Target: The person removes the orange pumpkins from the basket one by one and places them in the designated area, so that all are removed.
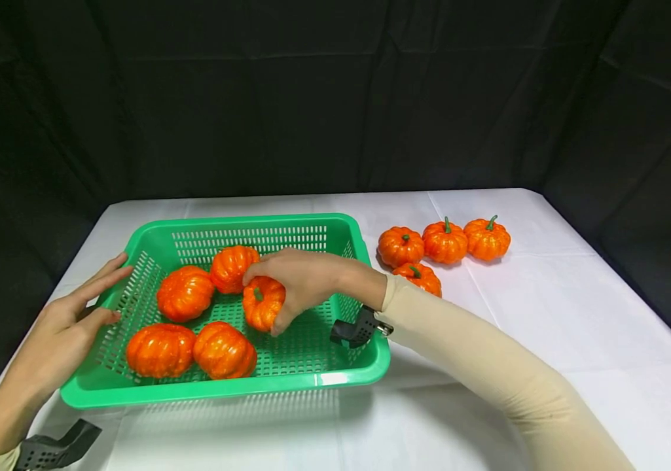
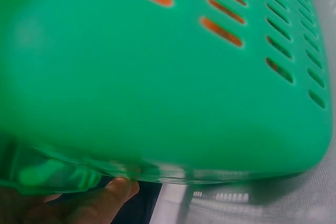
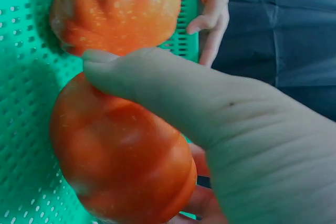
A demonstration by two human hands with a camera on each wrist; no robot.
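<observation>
Right hand (image 1: 300,278) grasping a small orange pumpkin (image 1: 262,303) inside the green basket (image 1: 223,386), left hand (image 1: 72,314) flat and released against the basket's left rim, four more pumpkins (image 1: 184,293) lying around it.

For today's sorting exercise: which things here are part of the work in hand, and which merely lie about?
In use: right hand, held pumpkin, green basket, left hand on its rim, four basket pumpkins, four table pumpkins.
Lying about: white tablecloth, black backdrop.

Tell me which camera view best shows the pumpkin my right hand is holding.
The head view: the whole held pumpkin with its stem shows in the right hand, over the green basket. The right wrist view shows it close up, partly hidden by the thumb. The left wrist view shows only basket wall.
</observation>
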